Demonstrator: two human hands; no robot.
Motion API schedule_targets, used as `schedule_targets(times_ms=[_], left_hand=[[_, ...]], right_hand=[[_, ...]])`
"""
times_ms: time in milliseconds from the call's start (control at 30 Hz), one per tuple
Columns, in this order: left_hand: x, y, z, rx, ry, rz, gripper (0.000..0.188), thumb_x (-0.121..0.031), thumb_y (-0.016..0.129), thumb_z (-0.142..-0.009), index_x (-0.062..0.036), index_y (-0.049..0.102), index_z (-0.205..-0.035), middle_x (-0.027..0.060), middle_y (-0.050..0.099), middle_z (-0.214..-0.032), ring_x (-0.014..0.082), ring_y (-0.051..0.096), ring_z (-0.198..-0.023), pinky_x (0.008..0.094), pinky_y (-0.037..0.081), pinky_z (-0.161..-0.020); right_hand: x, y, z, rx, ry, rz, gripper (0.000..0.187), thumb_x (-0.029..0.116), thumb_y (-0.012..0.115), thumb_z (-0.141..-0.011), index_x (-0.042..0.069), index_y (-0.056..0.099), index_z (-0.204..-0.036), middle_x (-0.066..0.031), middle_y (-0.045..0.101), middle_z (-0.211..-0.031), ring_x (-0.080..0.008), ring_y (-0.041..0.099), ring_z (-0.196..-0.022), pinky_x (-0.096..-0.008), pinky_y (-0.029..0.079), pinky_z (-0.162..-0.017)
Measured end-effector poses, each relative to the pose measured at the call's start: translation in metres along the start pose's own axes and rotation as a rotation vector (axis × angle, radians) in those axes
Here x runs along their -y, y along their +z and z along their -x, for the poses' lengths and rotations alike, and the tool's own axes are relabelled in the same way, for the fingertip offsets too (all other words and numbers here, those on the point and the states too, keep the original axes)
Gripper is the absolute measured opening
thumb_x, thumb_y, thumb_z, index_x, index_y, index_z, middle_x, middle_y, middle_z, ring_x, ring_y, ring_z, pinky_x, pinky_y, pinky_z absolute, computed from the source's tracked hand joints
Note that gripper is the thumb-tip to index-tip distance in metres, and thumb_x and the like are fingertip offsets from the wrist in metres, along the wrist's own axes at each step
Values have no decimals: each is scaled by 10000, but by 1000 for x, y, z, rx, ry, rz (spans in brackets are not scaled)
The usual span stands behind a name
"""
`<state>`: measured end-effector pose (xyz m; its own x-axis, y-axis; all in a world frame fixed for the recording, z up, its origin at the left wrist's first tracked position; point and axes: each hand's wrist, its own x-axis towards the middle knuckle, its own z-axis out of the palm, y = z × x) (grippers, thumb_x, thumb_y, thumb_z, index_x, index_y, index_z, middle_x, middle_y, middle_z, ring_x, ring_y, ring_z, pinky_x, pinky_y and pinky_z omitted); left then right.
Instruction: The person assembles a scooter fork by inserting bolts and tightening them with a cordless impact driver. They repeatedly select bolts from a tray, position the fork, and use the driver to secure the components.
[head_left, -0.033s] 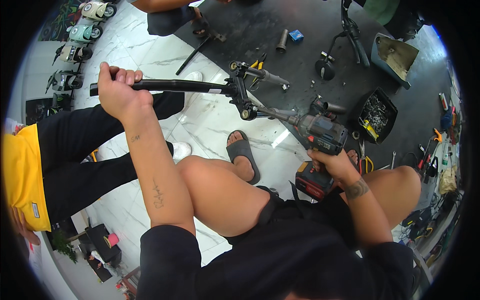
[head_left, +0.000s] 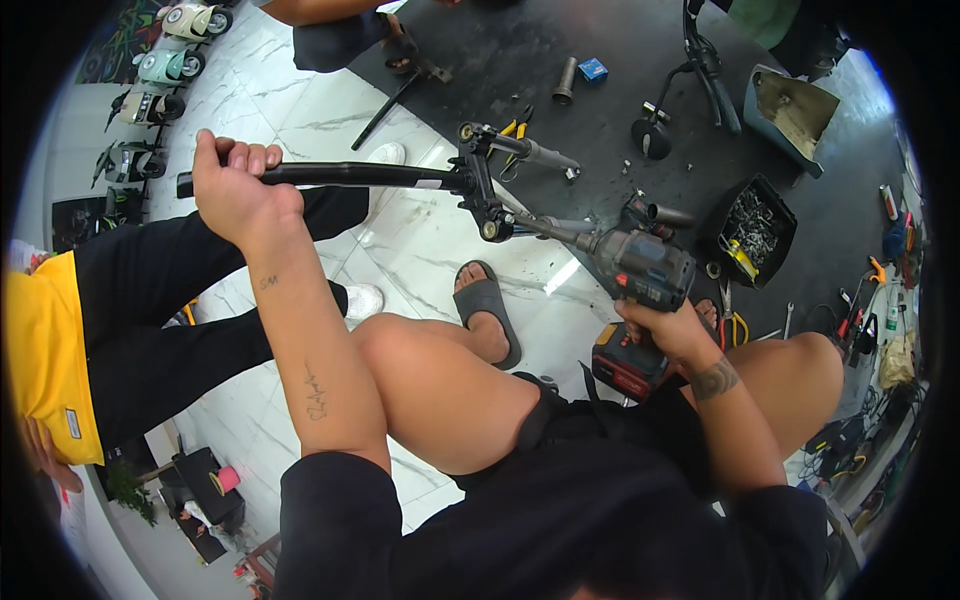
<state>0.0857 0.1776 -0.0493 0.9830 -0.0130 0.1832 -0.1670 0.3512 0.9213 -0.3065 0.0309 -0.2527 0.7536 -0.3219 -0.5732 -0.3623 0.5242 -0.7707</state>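
My left hand (head_left: pixel 243 195) is wrapped round the far left end of a black metal tube (head_left: pixel 350 174). The tube runs right into a black fork clamp (head_left: pixel 481 198) with two fork legs, one a grey leg (head_left: pixel 548 157) on the upper side. In my right hand (head_left: pixel 668 326) is the grip of a dark cordless impact wrench (head_left: pixel 648 266) with a red and black battery. Its long extension points left to the lower end of the clamp and seems to touch it; the exact contact is too small to tell.
A black bin (head_left: pixel 752 235) of loose bolts stands right of the wrench. Pliers (head_left: pixel 522 125), a round mirror (head_left: pixel 650 138), a blue box (head_left: pixel 593 70) and a grey panel (head_left: pixel 790 112) lie on the dark mat. Someone in a yellow top (head_left: pixel 50 355) is at the left; another person's leg (head_left: pixel 340 42) shows above.
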Motion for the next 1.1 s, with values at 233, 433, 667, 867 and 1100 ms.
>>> schedule_targets(times_ms=[233,433,667,867,1100], left_hand=[[0,0,-3,-6,-5,-24,316,-252,554,-1040,-116,467,-768,-29,339,-572,111,309,-498,311,315,-548],[0,-2,0,-15,-16,11,292,-219,591,-1025,-124,486,-771,-47,298,-569,93,316,-475,291,318,-544],[2,-6,-7,50,-26,5,293,-213,567,-1033,-125,504,-761,-47,330,-582,97,336,-465,285,325,-533],[2,-7,-9,61,-38,10,281,-185,562,-1027,-120,484,-765,-45,342,-574,101,337,-456,292,328,-534],[2,-10,-11,79,-52,10,290,-203,561,-1034,-114,509,-763,-46,343,-581,99,344,-460,292,325,-535]], right_hand=[[1,-12,-10,-5,-205,200,324,74,795,-882,2,642,-1157,-23,670,-896,-107,641,-708,-285,553,-610],[0,-12,-9,14,10,68,320,68,795,-887,2,641,-1159,-30,674,-937,-103,641,-707,-269,545,-591],[-10,-25,-17,91,-536,703,319,113,814,-836,45,709,-1130,-109,725,-1061,-286,697,-937,-405,553,-827],[-5,-26,-19,81,-440,606,284,157,807,-848,57,739,-1105,-118,746,-1071,-313,714,-987,-389,554,-869],[3,-26,-21,102,-443,617,349,149,823,-792,45,723,-1110,-119,739,-1049,-283,728,-936,-363,566,-820]])
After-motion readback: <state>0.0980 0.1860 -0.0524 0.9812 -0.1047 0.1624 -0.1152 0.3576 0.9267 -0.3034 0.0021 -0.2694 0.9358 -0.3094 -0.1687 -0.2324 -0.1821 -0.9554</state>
